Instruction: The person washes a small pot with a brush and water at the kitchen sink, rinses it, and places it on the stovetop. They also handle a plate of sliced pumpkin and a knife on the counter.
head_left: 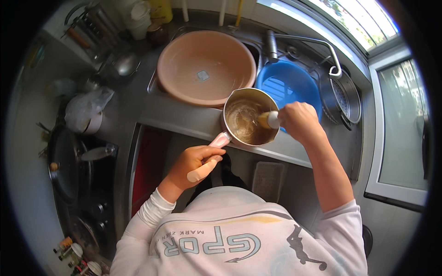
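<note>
Stainless steel forms the counter [186, 117], a dull grey surface running beneath the window [354, 14] and bending left toward a dark stove [107, 158]. A big peach basin [207, 50] sits over the sink at the back, with a blue basin [287, 73] just to its right under a curved faucet [306, 39]. Farther right, perforated metal cookware [347, 99] stands beside a glazed, white-framed panel [400, 124]. On the left are a clear plastic bag [90, 101], a metal ladle [125, 64] and, on the stove, a lidded pan [63, 158]. Below the counter show a red panel [152, 158] and a pale plastic tray [268, 181]. The saucepan [246, 95] is in front of the basins, above the counter's front edge; whether it touches the metal I cannot tell. The left hand [195, 165] is wrapped around its pink handle [220, 140], while the right hand [299, 120] grips a white-ended, yellowish brush-like tool [268, 120] inside the pan, over cloudy liquid.
</note>
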`<state>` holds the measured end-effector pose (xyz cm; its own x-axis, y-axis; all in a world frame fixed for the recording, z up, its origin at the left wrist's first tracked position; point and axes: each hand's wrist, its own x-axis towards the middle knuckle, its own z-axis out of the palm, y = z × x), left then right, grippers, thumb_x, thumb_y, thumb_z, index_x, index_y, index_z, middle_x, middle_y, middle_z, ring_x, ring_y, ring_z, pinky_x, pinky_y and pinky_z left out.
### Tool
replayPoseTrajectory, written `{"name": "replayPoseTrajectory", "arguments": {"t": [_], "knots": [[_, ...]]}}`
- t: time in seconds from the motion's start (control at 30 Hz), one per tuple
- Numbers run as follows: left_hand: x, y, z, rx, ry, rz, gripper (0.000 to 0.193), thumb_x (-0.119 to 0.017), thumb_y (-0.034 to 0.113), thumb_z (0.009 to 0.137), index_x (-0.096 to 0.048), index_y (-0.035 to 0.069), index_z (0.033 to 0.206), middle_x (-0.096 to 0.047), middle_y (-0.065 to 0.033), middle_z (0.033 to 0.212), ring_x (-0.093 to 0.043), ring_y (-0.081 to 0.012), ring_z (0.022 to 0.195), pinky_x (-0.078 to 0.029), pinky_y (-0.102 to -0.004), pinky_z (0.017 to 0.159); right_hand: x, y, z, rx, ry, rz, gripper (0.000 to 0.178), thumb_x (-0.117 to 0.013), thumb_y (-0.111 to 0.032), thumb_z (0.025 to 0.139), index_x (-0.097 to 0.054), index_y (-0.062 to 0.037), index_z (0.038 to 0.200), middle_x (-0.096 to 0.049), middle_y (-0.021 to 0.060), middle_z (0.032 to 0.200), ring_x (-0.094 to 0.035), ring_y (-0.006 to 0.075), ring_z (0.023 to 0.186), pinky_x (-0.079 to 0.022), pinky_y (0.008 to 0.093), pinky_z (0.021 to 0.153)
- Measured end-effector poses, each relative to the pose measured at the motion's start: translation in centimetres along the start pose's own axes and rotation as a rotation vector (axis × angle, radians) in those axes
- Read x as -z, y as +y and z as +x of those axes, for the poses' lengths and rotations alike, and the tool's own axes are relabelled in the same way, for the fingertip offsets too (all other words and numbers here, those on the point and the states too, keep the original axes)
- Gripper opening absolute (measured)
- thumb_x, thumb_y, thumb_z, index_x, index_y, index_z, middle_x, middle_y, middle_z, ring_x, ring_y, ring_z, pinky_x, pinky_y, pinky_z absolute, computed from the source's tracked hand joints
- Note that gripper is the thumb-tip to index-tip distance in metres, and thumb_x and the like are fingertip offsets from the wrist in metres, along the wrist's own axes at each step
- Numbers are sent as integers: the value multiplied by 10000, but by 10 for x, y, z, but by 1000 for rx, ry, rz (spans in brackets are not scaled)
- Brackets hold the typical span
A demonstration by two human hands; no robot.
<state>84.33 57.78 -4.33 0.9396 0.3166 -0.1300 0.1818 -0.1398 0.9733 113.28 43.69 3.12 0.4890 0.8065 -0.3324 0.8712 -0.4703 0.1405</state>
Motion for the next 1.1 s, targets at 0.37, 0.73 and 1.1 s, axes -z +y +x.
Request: {"name": "replayPoseTrajectory", "arguments": {"t": [0.37,0.73,1.1], "knots": [[-5,2,2,-60,164,-55,209,-686,122,936,-749,-7,1088,-733,-137,866,-651,-195,711,-525,-311,680,16,-52,68,125,115,-21,103,-690,-139,838,-791,-117,841,-756,127,830,-751,308,817,-590,422,713],[3,13,4,29,57,-15,243,-642,75,970,-732,-17,1176,-757,-111,974,-674,-121,764,-547,-246,707,22,-65,7,309,-19,-69,104,-706,-54,790,-791,-101,828,-772,116,850,-769,281,836,-600,376,705],[3,10,4,23,79,-48,247,-640,85,976,-728,-14,1184,-744,-92,963,-659,-112,762,-536,-245,685,1,4,22,93,-79,-121,95,-715,-165,830,-809,-169,842,-753,78,785,-747,287,786,-578,424,680]]}}
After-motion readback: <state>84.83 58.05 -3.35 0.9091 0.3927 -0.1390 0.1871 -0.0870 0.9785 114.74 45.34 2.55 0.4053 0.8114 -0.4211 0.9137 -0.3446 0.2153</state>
